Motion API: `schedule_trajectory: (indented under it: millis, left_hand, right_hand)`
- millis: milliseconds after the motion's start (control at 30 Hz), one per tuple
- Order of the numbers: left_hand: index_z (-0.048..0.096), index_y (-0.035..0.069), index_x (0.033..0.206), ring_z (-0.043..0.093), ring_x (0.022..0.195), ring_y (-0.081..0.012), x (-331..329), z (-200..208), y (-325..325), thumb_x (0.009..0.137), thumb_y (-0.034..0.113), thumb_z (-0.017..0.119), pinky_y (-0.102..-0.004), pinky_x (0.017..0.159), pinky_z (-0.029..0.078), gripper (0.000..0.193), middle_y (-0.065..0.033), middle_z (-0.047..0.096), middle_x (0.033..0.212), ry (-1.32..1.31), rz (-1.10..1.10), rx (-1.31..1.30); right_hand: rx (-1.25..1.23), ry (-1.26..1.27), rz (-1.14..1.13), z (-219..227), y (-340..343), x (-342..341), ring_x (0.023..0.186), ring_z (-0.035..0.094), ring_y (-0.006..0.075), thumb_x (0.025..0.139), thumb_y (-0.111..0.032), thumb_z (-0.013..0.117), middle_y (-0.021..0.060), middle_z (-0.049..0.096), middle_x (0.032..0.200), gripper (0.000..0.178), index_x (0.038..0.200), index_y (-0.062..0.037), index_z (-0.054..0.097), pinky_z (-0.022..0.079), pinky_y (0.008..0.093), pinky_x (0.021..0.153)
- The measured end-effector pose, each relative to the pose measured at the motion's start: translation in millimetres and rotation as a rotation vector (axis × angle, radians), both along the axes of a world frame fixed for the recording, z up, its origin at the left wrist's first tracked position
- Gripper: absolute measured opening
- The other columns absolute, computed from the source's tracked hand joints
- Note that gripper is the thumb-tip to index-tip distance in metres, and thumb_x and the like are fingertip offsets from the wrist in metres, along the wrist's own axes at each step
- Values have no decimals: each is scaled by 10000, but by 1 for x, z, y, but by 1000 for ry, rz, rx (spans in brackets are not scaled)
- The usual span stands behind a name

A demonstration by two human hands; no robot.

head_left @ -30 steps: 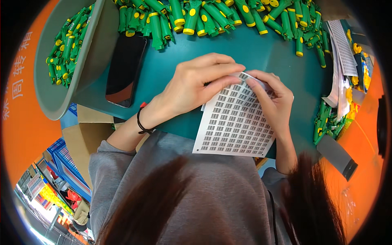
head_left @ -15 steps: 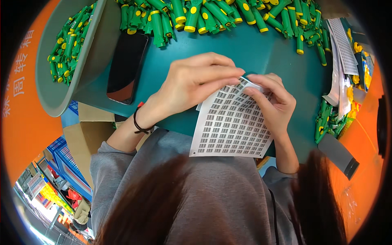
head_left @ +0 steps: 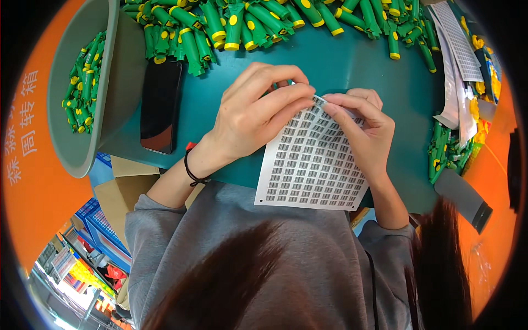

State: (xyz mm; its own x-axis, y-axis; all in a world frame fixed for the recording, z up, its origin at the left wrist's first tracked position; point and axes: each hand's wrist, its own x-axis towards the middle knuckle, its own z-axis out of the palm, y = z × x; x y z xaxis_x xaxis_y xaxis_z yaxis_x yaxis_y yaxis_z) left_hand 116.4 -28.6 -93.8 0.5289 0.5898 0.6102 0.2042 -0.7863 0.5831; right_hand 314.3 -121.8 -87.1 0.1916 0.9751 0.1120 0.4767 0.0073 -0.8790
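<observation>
White sheet (head_left: pixel 308 176) of small dark printed blocks, held over the tabletop's (head_left: pixel 330 60) near edge, upper part bowed. Left hand (head_left: pixel 247 113): thumb and fingertips pinched together on its top edge. Right hand (head_left: pixel 366 129): clamped at the upper right, thumb in front. Phone (head_left: pixel 160 107) lies left, beside bin (head_left: pixel 122 82); green-and-yellow pieces (head_left: pixel 234 27) heaped beyond.

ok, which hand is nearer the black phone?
Left. The left hand is to the right of the black phone, apart from it; the right hand is farther right, at the upper right of the printed sheet.
</observation>
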Motion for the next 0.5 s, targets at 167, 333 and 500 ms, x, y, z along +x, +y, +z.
schedule_trajectory:
  millis: [167, 333, 500]
  left_hand:
    - [780, 66, 954, 629, 818, -194, -3, -4, 3, 656, -11, 835, -280, 658, 526, 313, -46, 712, 1004, 16, -41, 129]
    - [738, 41, 947, 654, 862, -227, -5, -6, 0, 666, -2, 806, -306, 685, 536, 293, -34, 697, 1002, 43, -21, 257]
    - [756, 28, 926, 653, 824, -204, -1, -3, -3, 701, -37, 824, -283, 673, 529, 244, -58, 713, 993, -56, 12, -8]
  right_hand:
    - [-22, 48, 5, 0, 2, -1, 948, 566, 131, 849, 5, 760, 27, 680, 921, 143, 989, -13, 782, 446, 255, 843]
    - [-38, 40, -2, 0, 3, -3, 960, 570, 133, 854, 5, 756, 31, 682, 924, 133, 985, -5, 778, 450, 258, 855]
    - [-15, -7, -3, -1, 0, -4, 966, 561, 131, 854, -2, 760, 26, 670, 924, 134, 986, -12, 780, 450, 253, 858]
